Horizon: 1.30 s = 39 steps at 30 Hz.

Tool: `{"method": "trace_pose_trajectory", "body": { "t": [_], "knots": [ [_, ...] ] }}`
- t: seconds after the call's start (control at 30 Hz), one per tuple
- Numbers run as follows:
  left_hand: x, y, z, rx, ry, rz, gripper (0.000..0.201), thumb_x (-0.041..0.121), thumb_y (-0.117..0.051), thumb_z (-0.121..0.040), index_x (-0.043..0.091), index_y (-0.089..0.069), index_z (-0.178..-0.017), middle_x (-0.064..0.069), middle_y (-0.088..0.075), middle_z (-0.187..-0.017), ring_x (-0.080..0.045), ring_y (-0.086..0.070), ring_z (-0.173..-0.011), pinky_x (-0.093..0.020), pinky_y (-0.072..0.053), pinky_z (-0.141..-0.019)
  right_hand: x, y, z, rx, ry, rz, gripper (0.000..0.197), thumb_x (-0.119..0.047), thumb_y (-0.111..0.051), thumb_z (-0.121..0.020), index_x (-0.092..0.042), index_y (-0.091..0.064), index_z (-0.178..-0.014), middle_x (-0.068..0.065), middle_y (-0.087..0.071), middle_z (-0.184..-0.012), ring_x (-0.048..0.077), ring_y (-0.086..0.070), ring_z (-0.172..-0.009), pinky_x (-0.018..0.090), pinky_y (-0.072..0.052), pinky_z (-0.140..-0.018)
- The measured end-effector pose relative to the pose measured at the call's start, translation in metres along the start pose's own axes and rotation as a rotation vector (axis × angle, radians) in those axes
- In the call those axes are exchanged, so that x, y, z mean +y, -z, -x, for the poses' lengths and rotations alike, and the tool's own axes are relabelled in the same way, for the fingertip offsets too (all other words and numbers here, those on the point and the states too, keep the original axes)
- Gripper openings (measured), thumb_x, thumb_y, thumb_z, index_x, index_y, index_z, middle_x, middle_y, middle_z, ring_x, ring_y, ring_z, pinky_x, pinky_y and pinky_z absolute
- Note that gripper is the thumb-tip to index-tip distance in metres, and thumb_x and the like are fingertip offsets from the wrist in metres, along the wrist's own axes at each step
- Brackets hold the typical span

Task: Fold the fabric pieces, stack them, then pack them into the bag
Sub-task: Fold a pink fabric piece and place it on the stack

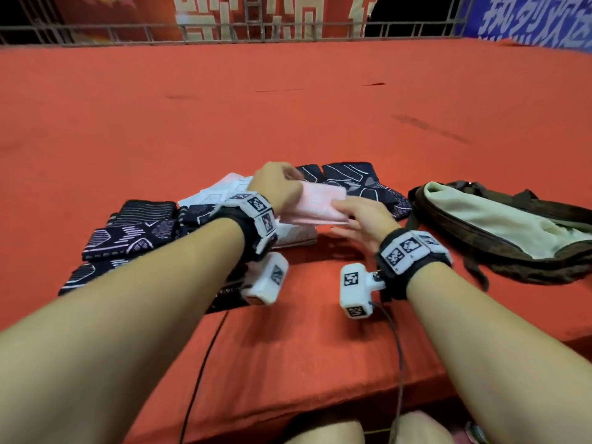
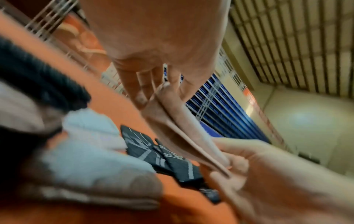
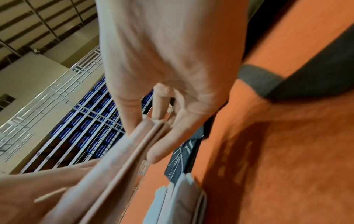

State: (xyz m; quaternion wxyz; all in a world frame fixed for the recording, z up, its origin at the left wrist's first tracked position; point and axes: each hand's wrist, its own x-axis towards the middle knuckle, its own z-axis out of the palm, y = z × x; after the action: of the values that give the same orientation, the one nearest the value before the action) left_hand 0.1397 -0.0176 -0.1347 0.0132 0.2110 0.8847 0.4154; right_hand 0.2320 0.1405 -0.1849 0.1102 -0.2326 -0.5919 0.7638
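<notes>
Above the red carpeted platform (image 1: 320,116), both hands hold one folded pink fabric piece (image 1: 315,205) in the air, over a white folded piece (image 1: 296,235) lying below it. Left hand (image 1: 278,184) grips the pink piece's far-left end, fingers curled over the top edge; in the left wrist view the fingers (image 2: 138,84) pinch the layered edge of the pink fabric (image 2: 182,128). Right hand (image 1: 362,216) holds the near-right edge, thumb on top, fingers underneath; right wrist view shows the fingers (image 3: 168,136) closed around the stacked pink layers (image 3: 122,159), blurred.

Dark navy patterned folded pieces (image 1: 131,232) lie in an overlapping group on the left side, just beside the white piece. More dark patterned pieces (image 1: 358,184) lie behind the hands, next to the bag. A white patterned piece (image 1: 221,190) sits behind the left wrist.

Brown bag with pale green lining (image 1: 499,225) lies open on its side at right, near the right hand, apart from it. Nothing visible inside the bag from this angle.

Both wrists carry black bands with white marker-tagged camera units (image 1: 355,291); cables (image 1: 205,357) trail toward the near edge. A metal railing (image 1: 288,33) runs along the back, with banners behind it.
</notes>
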Motion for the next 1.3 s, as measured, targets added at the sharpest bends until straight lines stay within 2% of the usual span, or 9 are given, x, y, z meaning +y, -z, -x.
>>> {"method": "trace_pose_trajectory", "body": {
  "t": [0.13, 0.27, 0.4, 0.47, 0.6, 0.8, 0.93, 1.17, 1.3],
  "knots": [
    [-0.02, 0.015, -0.007, -0.083, -0.051, -0.405, 0.027, 0.011, -0.063, -0.082, 0.027, -0.074, -0.101, -0.004, -0.072, -0.112, -0.027, -0.066, -0.107, -0.032, -0.052, -0.09, 0.028, -0.031, -0.022, 0.105, -0.023, 0.26, 0.034, -0.008, -0.079, -0.084, -0.007, -0.064, -0.114, 0.004, -0.062, -0.084, 0.014, -0.064, -0.066, 0.032, -0.061, -0.051],
    [-0.025, -0.007, 0.0, -0.225, -0.084, -0.393, 0.044, 0.004, -0.053, -0.09, 0.009, -0.063, -0.132, -0.014, -0.061, -0.137, -0.031, -0.055, -0.128, -0.034, -0.043, -0.105, 0.065, -0.035, -0.038, 0.265, 0.027, 0.454, 0.036, -0.029, -0.087, -0.073, -0.011, -0.068, -0.097, 0.0, -0.068, -0.072, 0.012, -0.062, -0.052, 0.029, -0.057, -0.052],
    [-0.021, -0.032, 0.004, -0.395, -0.095, -0.402, 0.051, 0.038, -0.061, -0.081, 0.002, -0.056, -0.118, -0.017, -0.062, -0.122, -0.033, -0.058, -0.116, -0.033, -0.043, -0.087, 0.064, -0.031, -0.045, 0.208, 0.009, 0.339, 0.032, -0.033, -0.085, -0.079, -0.011, -0.075, -0.099, -0.001, -0.062, -0.059, 0.004, -0.049, -0.039, 0.021, -0.046, -0.044],
    [-0.022, -0.036, 0.004, -0.433, -0.146, -0.506, 0.062, 0.045, -0.07, -0.072, 0.008, -0.051, -0.118, -0.013, -0.06, -0.12, -0.032, -0.056, -0.114, -0.037, -0.043, -0.092, 0.054, -0.028, -0.044, 0.141, -0.059, 0.241, 0.031, -0.039, -0.082, -0.083, -0.014, -0.078, -0.1, -0.003, -0.061, -0.063, -0.002, -0.048, -0.041, 0.015, -0.046, -0.043],
    [-0.032, -0.038, -0.002, -0.464, -0.143, -0.491, 0.053, 0.038, -0.065, -0.084, 0.006, -0.049, -0.124, -0.012, -0.063, -0.118, -0.031, -0.06, -0.11, -0.042, -0.047, -0.097, 0.058, -0.029, -0.043, 0.137, -0.025, 0.25, 0.025, -0.028, -0.083, -0.084, -0.011, -0.072, -0.099, 0.004, -0.059, -0.061, 0.001, -0.049, -0.037, 0.018, -0.049, -0.042],
    [-0.033, -0.038, -0.003, -0.517, -0.153, -0.697, 0.047, 0.017, -0.075, -0.082, 0.007, -0.047, -0.118, -0.012, -0.06, -0.113, -0.031, -0.061, -0.104, -0.038, -0.047, -0.081, 0.064, -0.025, -0.041, 0.125, 0.057, 0.288, 0.016, -0.021, -0.081, -0.086, -0.013, -0.068, -0.091, 0.008, -0.065, -0.069, 0.005, -0.056, -0.043, 0.022, -0.052, -0.046],
    [-0.023, -0.034, -0.004, -0.449, -0.259, -0.774, 0.026, 0.02, -0.058, -0.091, 0.007, -0.053, -0.114, -0.013, -0.062, -0.114, -0.032, -0.061, -0.102, -0.037, -0.049, -0.078, 0.061, -0.023, -0.037, 0.107, 0.061, 0.241, 0.023, -0.025, -0.079, -0.089, -0.007, -0.071, -0.101, 0.006, -0.068, -0.073, 0.004, -0.061, -0.047, 0.019, -0.052, -0.045],
    [-0.036, -0.042, -0.005, -0.534, -0.16, -0.807, 0.077, 0.014, -0.066, -0.09, -0.001, -0.022, -0.15, -0.018, -0.047, -0.141, -0.034, -0.051, -0.129, -0.041, -0.044, -0.105, 0.062, -0.025, -0.034, 0.083, 0.072, 0.249, 0.021, -0.029, -0.077, -0.089, -0.011, -0.074, -0.099, 0.002, -0.07, -0.073, 0.006, -0.063, -0.05, 0.019, -0.053, -0.048],
    [-0.035, -0.042, -0.008, -0.501, -0.17, -0.833, 0.06, 0.018, -0.062, -0.095, 0.002, -0.032, -0.144, -0.015, -0.053, -0.138, -0.031, -0.055, -0.125, -0.035, -0.045, -0.098, 0.064, -0.024, -0.031, 0.054, 0.076, 0.252, 0.016, -0.026, -0.076, -0.09, -0.013, -0.078, -0.099, 0.002, -0.072, -0.076, 0.006, -0.065, -0.052, 0.017, -0.054, -0.051]
  ]
}}
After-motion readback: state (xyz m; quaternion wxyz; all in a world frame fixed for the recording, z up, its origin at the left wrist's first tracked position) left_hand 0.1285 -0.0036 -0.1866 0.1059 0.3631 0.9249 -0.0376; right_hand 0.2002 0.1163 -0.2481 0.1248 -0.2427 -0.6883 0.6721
